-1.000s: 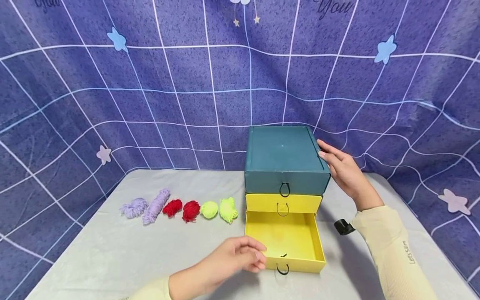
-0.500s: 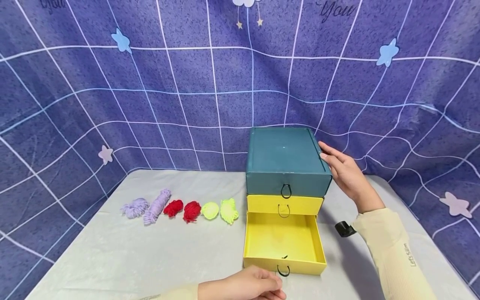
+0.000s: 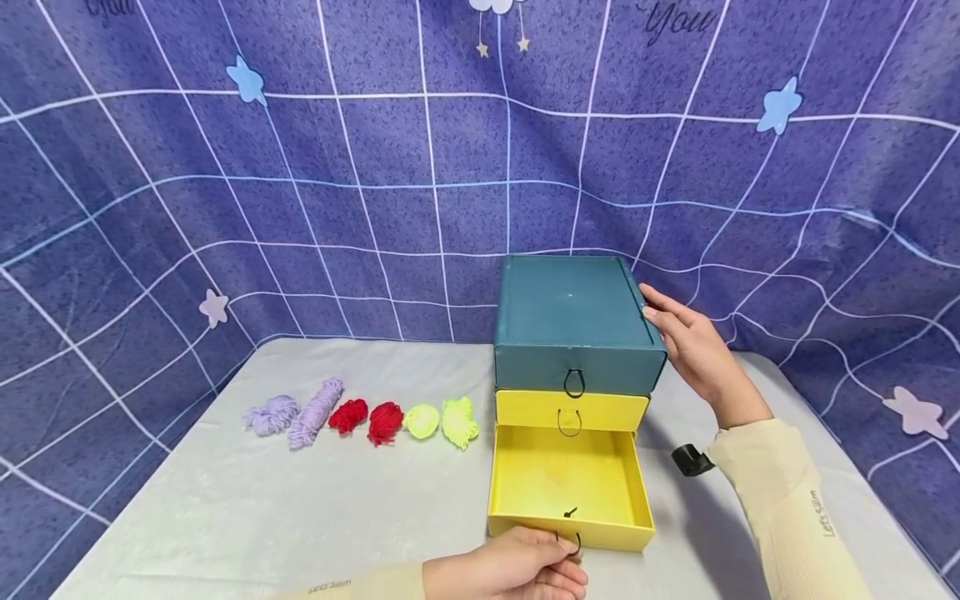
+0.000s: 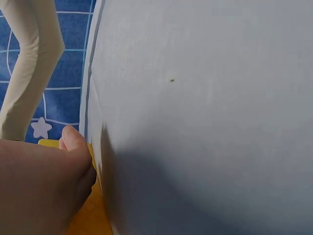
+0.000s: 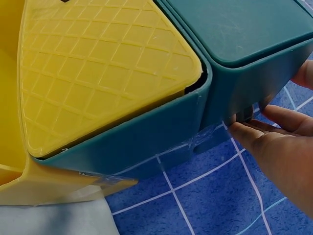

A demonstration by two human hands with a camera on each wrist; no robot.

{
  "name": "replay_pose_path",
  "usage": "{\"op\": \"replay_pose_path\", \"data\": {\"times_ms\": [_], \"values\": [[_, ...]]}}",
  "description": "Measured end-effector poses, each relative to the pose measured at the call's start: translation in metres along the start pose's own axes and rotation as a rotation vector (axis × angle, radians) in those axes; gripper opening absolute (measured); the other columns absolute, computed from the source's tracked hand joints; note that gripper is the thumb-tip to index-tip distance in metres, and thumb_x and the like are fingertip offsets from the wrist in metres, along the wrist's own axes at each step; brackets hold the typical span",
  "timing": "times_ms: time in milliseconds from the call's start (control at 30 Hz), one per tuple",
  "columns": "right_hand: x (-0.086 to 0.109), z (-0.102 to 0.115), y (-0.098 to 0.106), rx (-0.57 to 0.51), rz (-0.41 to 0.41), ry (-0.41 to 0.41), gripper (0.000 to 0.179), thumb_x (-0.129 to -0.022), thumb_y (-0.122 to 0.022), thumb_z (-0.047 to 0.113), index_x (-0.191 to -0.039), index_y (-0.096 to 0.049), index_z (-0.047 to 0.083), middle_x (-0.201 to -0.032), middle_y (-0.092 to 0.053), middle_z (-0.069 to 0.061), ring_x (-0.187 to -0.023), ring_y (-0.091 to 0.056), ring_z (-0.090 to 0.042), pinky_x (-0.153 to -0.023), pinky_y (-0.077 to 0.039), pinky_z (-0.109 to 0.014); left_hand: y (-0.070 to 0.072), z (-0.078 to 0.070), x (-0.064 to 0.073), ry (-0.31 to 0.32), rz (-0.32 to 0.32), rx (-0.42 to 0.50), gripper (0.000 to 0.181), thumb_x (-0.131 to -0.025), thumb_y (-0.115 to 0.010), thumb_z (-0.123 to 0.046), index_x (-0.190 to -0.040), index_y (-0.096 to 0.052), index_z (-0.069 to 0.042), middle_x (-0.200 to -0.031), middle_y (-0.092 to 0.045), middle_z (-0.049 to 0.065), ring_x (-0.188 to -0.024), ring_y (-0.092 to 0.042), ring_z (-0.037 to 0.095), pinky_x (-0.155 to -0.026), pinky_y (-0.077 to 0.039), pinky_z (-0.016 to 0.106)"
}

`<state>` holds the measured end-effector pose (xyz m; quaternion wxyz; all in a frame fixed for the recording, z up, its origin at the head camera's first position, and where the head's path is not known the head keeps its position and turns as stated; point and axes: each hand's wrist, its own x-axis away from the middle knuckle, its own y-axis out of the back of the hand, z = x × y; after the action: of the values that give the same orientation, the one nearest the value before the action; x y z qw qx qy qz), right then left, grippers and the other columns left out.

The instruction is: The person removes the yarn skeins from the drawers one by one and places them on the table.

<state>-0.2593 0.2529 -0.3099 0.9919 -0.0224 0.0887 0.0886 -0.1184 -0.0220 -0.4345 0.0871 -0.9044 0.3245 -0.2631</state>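
Observation:
A stacked drawer cabinet (image 3: 573, 304) has a teal upper unit and yellow drawers below it. The bottom yellow drawer (image 3: 566, 479) is pulled out, with nothing inside. At its front, my left hand (image 3: 517, 562) pinches the black loop handle (image 3: 578, 542) between thumb and fingers. In the left wrist view, the left hand (image 4: 54, 181) partly covers the yellow drawer front (image 4: 95, 215). My right hand (image 3: 693, 354) rests its extended fingers against the right side of the teal unit. The right wrist view shows those fingertips (image 5: 239, 129) at the teal wall.
Left of the cabinet on the pale cloth lie yarn bundles in a row: lilac yarn (image 3: 315, 412), red yarn (image 3: 386, 422) and lime yarn (image 3: 458, 421). A black wrist mount (image 3: 691, 459) sits by the right sleeve. A blue curtain (image 3: 360, 167) hangs behind.
My left hand has moved right and down from the drawer's left front corner to the loop handle and taken hold of it. The right hand stays on the teal side.

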Motion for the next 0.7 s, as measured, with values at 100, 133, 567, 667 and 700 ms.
{"op": "replay_pose_path", "data": {"times_ms": [100,133,567,667,700], "values": [[0.0,0.0,0.0,-0.002,0.0,0.006,0.063,-0.1,-0.054,0.023,-0.152,-0.023,0.007,-0.16,-0.012,-0.008,-0.145,-0.014,-0.017,-0.104,-0.034,-0.014,0.0,-0.002,-0.003,-0.007,0.001,0.022,0.024,-0.102,-0.046,-0.012,-0.111,-0.058,0.006,-0.082,-0.066,0.003,-0.08,-0.067,0.012,-0.084,-0.056,0.03],[0.0,0.0,0.0,-0.005,0.001,0.008,0.063,-0.1,-0.054,0.023,-0.152,-0.023,0.006,-0.16,-0.011,-0.008,-0.145,-0.014,-0.016,-0.105,-0.033,-0.014,0.0,-0.003,-0.004,-0.008,-0.004,0.028,0.024,-0.102,-0.045,-0.012,-0.111,-0.057,0.006,-0.083,-0.065,0.004,-0.079,-0.066,0.011,-0.084,-0.056,0.03],[0.0,-0.001,0.0,-0.035,0.008,0.025,0.063,-0.1,-0.054,0.021,-0.152,-0.022,0.005,-0.16,-0.012,-0.01,-0.144,-0.017,-0.016,-0.1,-0.037,-0.012,0.0,-0.015,-0.028,-0.042,-0.152,0.024,0.019,-0.101,-0.046,-0.006,-0.108,-0.059,0.006,-0.088,-0.065,0.011,-0.078,-0.066,0.015,-0.083,-0.056,0.033],[0.0,-0.001,0.0,-0.017,0.008,0.02,0.063,-0.1,-0.054,0.022,-0.152,-0.022,0.006,-0.16,-0.011,-0.009,-0.144,-0.016,-0.016,-0.101,-0.036,-0.012,0.002,-0.018,-0.036,-0.067,-0.179,0.02,0.019,-0.101,-0.044,-0.003,-0.11,-0.057,0.008,-0.09,-0.065,0.014,-0.08,-0.066,0.017,-0.083,-0.056,0.034],[0.001,-0.001,0.0,-0.017,0.008,0.02,0.063,-0.1,-0.054,0.022,-0.152,-0.022,0.006,-0.16,-0.012,-0.01,-0.144,-0.016,-0.017,-0.1,-0.037,-0.012,0.002,-0.019,-0.038,-0.073,-0.186,0.022,0.019,-0.101,-0.043,-0.002,-0.11,-0.056,0.008,-0.09,-0.065,0.015,-0.08,-0.066,0.018,-0.083,-0.056,0.034]]}}
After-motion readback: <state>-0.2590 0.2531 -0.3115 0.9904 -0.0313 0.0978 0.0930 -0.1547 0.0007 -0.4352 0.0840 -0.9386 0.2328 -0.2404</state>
